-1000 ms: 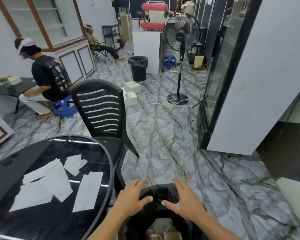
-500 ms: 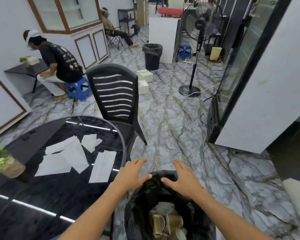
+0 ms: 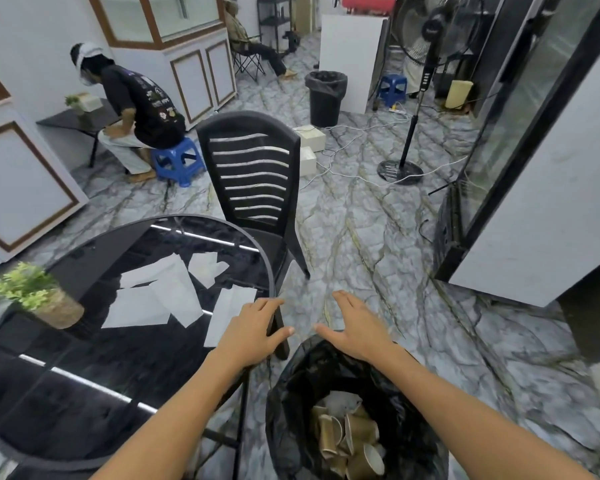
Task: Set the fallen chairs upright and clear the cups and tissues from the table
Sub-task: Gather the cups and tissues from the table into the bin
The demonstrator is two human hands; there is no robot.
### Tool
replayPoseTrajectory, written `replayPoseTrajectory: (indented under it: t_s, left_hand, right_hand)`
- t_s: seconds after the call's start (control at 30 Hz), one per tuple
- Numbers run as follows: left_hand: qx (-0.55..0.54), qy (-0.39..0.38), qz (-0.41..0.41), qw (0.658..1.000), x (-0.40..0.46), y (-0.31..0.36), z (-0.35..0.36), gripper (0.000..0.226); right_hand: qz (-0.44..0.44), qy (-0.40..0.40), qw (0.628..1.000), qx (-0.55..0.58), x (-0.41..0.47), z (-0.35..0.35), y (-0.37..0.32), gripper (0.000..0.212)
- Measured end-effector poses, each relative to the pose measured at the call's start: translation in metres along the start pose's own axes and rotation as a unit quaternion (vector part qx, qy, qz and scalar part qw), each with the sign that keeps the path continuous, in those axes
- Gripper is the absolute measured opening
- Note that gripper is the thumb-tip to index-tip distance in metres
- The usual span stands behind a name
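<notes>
White tissues [image 3: 160,299] on table [image 3: 84,375], just left of L hand [image 3: 253,327] fingers [image 3: 274,303].

left hand [image 3: 253,332] empty over table [image 3: 84,393] edge | right hand [image 3: 355,329] above bin [image 3: 291,410] | tissues [image 3: 167,296] on table

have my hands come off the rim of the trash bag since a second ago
Yes. Both the left hand and right hand were on the trash bag rim; now they are lifted off it, open and farther apart.
</notes>
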State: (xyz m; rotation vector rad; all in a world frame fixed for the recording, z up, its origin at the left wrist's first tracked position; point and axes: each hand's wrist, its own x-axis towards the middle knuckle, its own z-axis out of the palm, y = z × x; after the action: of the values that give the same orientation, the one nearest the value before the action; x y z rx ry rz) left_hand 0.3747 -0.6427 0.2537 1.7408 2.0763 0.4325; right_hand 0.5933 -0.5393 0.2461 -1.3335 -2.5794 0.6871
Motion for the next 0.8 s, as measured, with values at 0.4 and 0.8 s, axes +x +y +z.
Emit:
replayPoseTrajectory:
  t_s: [0.4,0.8]
  left_hand:
    - [0.026,0.03,-0.064,0.997,-0.031,-0.071,-0.029,0.063]
    - [0.027,0.115,-0.108,0.987,-0.044,-0.16,-0.046,0.059]
  right_hand:
    - [-0.069,-0.005,0.997,0.018,0.049,0.037,-0.079,0.087]
    - [-0.13,-0.01,0.991,-0.026,0.08,0.106,-0.141,0.089]
